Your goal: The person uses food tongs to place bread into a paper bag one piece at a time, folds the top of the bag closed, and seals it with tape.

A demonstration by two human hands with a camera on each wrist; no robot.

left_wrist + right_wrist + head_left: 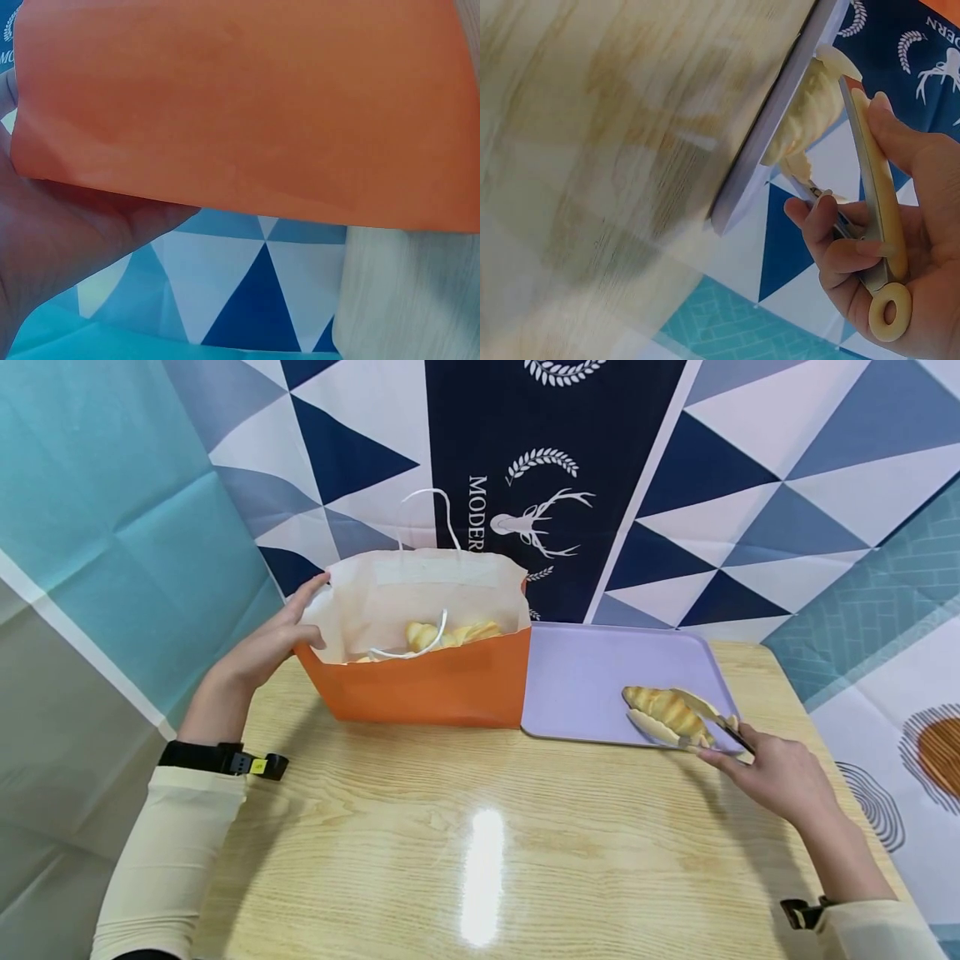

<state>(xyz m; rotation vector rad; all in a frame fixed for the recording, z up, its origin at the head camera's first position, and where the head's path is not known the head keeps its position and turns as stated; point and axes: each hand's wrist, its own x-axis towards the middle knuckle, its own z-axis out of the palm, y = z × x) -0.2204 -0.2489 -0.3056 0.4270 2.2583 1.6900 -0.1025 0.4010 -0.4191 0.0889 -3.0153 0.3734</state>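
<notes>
An orange paper bag with white string handles lies tilted with its mouth toward me, and several croissants show inside. My left hand grips the bag's left edge; in the left wrist view the orange side fills most of the picture. With my right hand I hold tongs that have cream-coloured grips and a ring at the end. The tongs' tips lie on both sides of a croissant on the right part of a lilac tray.
The wooden table stretches in front of the bag and tray. Behind them hangs a patterned cloth with triangles and a deer print. A teal and grey cloth stands at the left.
</notes>
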